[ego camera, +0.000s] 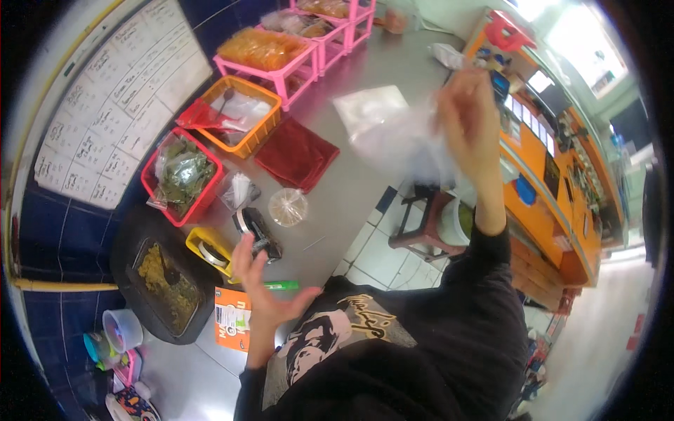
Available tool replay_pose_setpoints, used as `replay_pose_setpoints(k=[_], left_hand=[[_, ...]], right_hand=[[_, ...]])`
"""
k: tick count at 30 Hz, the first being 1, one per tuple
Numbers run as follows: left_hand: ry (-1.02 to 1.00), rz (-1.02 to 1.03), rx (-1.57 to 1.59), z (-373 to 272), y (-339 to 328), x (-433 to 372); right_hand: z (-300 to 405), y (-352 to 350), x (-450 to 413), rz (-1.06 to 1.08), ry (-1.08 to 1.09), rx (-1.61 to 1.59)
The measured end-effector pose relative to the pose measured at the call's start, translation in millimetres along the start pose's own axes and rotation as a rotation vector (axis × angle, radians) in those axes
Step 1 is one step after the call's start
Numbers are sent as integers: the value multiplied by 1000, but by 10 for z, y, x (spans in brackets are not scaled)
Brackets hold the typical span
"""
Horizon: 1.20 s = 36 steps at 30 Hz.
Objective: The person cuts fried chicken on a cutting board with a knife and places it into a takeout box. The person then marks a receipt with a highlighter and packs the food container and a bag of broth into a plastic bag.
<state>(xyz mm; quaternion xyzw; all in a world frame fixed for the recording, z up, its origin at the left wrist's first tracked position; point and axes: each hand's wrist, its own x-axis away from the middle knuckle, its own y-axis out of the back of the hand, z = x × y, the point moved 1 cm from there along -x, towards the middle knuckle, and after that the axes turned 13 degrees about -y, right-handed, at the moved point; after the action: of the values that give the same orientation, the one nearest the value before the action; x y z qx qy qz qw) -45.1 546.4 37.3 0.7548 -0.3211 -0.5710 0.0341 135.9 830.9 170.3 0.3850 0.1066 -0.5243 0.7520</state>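
My right hand (468, 121), raised and blurred at the upper right, has its fingers closed at the edge of a blurred clear plastic bag (405, 142). A whitish part of plastic (371, 108) shows beside it over the metal table. My left hand (268, 289) is open with spread fingers and holds nothing. Its fingertips overlap the view of a black object with a shiny band (255, 229). Close to this hand are a green marker (281, 285), an orange printed packet (229, 316) and a yellow tape dispenser (210, 252). A round clear-wrapped item (288, 207) lies farther up.
A folded dark red cloth (297, 152), an orange basket (274, 113) and a red basket of bagged leaves (146, 181) stand farther along. Pink racks (284, 84) hold bagged food. A black tray (202, 316) is at left. Beyond the table edge stands a brown stool (421, 213) with a bucket (453, 221).
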Motion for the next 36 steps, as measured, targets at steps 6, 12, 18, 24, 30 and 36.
replay_pose_setpoints(k=[6, 12, 18, 24, 30, 36], left_hand=[[-57, 589, 591, -200, -585, -385], [546, 1219, 1361, -113, -1029, 52], [904, 315, 1467, -211, -1559, -409], [935, 27, 1350, 40, -2676, -1256], [1116, 36, 1068, 254, -3980, -1978], [1223, 142, 892, 439, -4664, -1979]], right_hand=[[846, 115, 1170, 409, 124, -260], [118, 896, 1316, -261, -456, -541], [-990, 1127, 1238, -534, -555, -643], [-2406, 1593, 517, -563, -553, -580], [-4949, 2467, -671, -357, -707, -543], [-7959, 3904, -1944, -1022, -589, -1195]])
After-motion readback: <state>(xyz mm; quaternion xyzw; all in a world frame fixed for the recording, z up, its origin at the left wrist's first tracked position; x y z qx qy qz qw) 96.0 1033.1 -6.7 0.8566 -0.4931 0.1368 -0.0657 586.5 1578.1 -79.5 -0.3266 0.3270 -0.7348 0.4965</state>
